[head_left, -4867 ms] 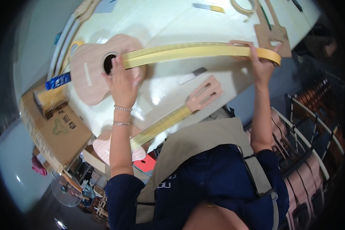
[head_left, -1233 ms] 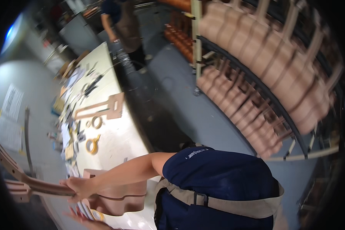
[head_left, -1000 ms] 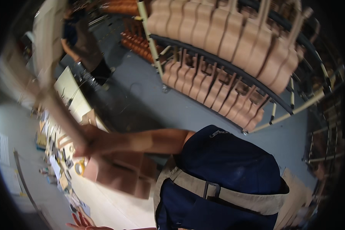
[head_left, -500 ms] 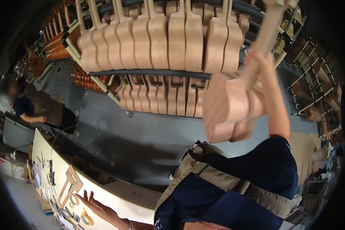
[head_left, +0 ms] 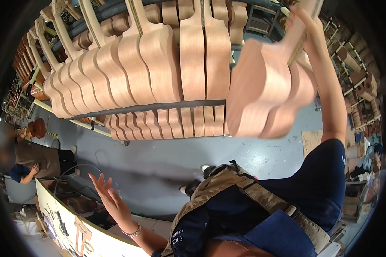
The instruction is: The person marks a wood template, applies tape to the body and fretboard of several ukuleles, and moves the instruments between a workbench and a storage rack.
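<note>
My right hand (head_left: pixel 306 25) is raised at the upper right, fingers wrapped round the necks of what look like two bare-wood ukuleles. Their pale, unvarnished bodies hang side by side below it, the nearer ukulele (head_left: pixel 274 81) on the left with a dark seam between the two. Motion blurs them slightly. My left hand (head_left: pixel 113 201), with a beaded bracelet on its wrist, is held palm up over the edge of the white worktable (head_left: pixel 103 222). Its fingers are spread and hold nothing.
A padded rack (head_left: pixel 146 103) carries rows of pale ukuleles (head_left: pixel 128 68) on two levels. On the worktable lie a wooden template (head_left: pixel 82 235) and small tools. A co-worker (head_left: pixel 43 158) stands at the left near a brown ukulele (head_left: pixel 37 127). More racks (head_left: pixel 351 94) stand right.
My view has shifted closer to the rack. The held ukuleles are now beside the rack's upper row, and my left hand has risen away from the tabletop.
</note>
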The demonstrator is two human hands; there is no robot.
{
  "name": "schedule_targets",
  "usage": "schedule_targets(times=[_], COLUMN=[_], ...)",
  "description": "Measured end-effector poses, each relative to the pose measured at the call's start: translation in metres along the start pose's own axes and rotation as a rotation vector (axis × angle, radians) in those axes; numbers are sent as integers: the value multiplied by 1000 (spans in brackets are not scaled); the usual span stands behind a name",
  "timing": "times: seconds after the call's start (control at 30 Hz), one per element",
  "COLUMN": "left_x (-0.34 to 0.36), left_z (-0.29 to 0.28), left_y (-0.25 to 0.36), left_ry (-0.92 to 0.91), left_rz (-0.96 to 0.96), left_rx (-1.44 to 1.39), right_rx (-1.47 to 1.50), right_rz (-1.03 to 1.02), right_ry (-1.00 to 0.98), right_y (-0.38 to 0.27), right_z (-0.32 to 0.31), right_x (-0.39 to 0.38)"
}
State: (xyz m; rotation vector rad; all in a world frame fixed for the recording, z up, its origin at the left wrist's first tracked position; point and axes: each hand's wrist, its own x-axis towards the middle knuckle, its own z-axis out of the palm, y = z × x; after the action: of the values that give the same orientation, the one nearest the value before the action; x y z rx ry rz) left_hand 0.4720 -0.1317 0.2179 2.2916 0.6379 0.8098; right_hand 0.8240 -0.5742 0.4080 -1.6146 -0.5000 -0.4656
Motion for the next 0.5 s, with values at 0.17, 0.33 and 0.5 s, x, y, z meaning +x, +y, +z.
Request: schedule_targets(times=[0.17,0.33,0.5], left_x=[6,2,-9], left_z=[8,21,15], left_y=[14,13,8], left_ry=[42,35,36], left_rz=[14,-31,-139], left_rx=[36,30,116], right_rx=[136,285,-469], right_rz=[-53,129,37], right_ry=[55,104,312], right_y=[52,147,136], right_z=[34,2,39], right_x=[70,130,101])
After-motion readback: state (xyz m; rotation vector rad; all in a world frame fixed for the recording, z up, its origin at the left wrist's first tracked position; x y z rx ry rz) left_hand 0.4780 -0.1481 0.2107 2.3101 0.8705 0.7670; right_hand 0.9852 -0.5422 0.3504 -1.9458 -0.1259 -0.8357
